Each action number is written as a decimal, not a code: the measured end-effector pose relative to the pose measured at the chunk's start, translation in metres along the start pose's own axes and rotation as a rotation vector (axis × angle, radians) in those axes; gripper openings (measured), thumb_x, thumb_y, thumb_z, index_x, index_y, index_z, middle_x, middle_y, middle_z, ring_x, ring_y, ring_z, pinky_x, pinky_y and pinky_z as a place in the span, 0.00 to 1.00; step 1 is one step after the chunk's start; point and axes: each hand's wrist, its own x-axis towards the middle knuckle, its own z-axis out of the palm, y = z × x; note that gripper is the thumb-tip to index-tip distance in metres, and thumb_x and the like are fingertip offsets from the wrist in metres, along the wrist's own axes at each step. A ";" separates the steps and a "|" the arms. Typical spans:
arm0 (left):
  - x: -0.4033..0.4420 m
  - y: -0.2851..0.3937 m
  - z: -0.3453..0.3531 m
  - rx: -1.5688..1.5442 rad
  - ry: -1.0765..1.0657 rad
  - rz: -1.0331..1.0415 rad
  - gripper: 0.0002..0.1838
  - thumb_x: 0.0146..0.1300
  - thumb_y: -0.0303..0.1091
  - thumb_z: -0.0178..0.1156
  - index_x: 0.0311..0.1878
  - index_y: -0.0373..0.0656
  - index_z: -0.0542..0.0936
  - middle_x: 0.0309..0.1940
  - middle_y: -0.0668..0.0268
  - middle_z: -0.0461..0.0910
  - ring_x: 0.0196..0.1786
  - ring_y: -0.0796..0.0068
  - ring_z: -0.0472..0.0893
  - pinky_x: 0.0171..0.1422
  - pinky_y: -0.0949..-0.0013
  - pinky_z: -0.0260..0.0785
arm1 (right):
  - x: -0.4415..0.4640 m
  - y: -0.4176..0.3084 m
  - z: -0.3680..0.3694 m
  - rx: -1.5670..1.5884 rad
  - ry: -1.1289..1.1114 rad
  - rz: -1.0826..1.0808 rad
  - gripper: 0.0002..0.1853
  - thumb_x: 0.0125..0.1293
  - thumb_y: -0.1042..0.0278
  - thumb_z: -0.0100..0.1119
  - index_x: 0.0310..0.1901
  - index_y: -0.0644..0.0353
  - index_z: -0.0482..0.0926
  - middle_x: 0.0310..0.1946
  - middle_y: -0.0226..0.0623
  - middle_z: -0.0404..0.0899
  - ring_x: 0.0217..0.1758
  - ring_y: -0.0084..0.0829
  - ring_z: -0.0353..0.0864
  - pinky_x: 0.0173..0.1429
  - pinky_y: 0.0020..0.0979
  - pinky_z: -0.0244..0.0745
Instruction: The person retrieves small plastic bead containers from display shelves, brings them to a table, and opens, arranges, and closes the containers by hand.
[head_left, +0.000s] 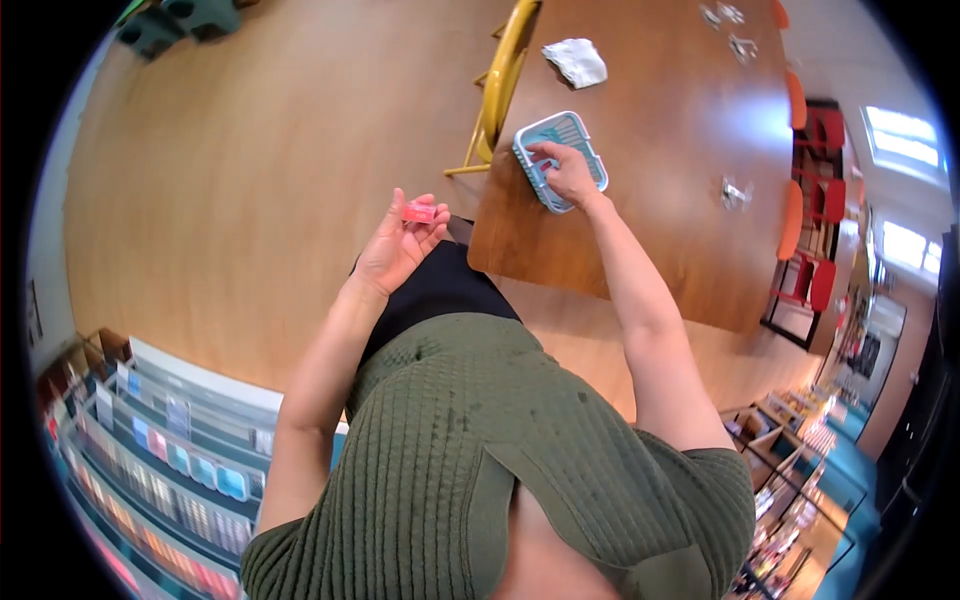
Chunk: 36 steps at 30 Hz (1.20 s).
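My left hand [393,250] is raised beside the table corner, palm up, its fingers curled round a small pinkish-red box [419,213]. My right hand [570,178] reaches over the light blue plastic basket [562,207], fingers bent down inside its rim. Something small and reddish shows by those fingertips, too small to name. The basket has slatted sides and a white rim, and stands near the left edge of the wooden table [660,130].
A white folded cloth [575,63] lies beyond the basket. A yellow metal chair [497,90] stands against the table's left edge. Small clear-wrapped items [735,192] sit farther right. Orange chairs [790,220] line the far side. Stocked display shelves [170,470] are at lower left.
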 end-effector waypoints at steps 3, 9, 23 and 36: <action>-0.023 -0.015 -0.012 -0.116 -0.006 0.097 0.31 0.72 0.59 0.56 0.59 0.37 0.75 0.54 0.53 0.81 0.55 0.65 0.83 0.63 0.63 0.78 | 0.005 0.009 -0.005 0.073 -0.024 -0.082 0.27 0.55 0.86 0.49 0.57 0.60 0.82 0.45 0.42 0.88 0.52 0.38 0.86 0.59 0.33 0.77; -0.076 -0.040 -0.037 -0.418 -0.133 0.386 0.32 0.73 0.61 0.52 0.58 0.38 0.77 0.55 0.55 0.82 0.53 0.67 0.83 0.58 0.65 0.79 | -0.009 -0.019 -0.013 0.138 0.370 -0.357 0.28 0.55 0.61 0.71 0.58 0.63 0.82 0.52 0.41 0.84 0.57 0.38 0.82 0.63 0.39 0.75; -0.248 0.039 -0.156 -0.345 0.236 1.011 0.23 0.71 0.52 0.63 0.51 0.41 0.77 0.48 0.62 0.82 0.54 0.70 0.82 0.65 0.64 0.73 | -0.094 -0.395 0.319 0.089 -0.541 -1.037 0.17 0.61 0.81 0.67 0.52 0.60 0.81 0.48 0.42 0.79 0.36 0.32 0.82 0.42 0.32 0.79; -0.466 0.108 -0.342 -0.563 0.575 1.365 0.15 0.73 0.44 0.62 0.54 0.45 0.82 0.48 0.67 0.85 0.52 0.78 0.80 0.58 0.71 0.69 | -0.152 -0.618 0.592 0.041 -1.053 -1.345 0.12 0.60 0.80 0.67 0.46 0.60 0.83 0.43 0.43 0.82 0.40 0.40 0.86 0.43 0.35 0.82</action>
